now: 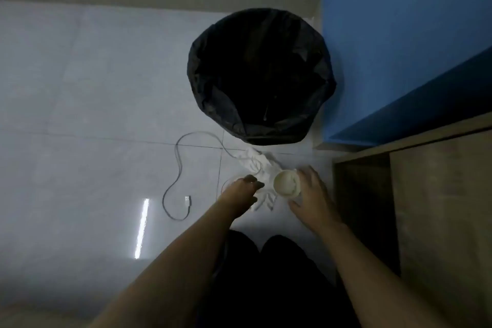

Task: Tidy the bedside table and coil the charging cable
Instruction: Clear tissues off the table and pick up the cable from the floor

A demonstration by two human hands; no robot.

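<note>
Cable (179,162), thin, pale grey and loose, lies uncoiled on the glossy light-grey tiled floor (93,74). It loops from beside the bin down to its small silver USB plug (188,200), and its other end runs under a crumpled white paper tissue (255,161). The left hand (243,190) reaches down onto the near edge of that tissue with its fingers bent. The hand is blurred, so I cannot tell whether it pinches the tissue, the cable or nothing. Just right of it, the right hand (312,194) wraps fingers and thumb round a small cream-coloured round cup (287,183), whose open mouth faces up. The cup is touching or just above the tissue. Beyond the tissue stands a round waste bin lined with a black plastic bag (261,74), set against a blue wall panel (399,34). The light wooden bedside table (439,208) stands at the right. A bright strip of reflected light (142,229) shows on the tiles left of the person's dark trousers (266,274).
</note>
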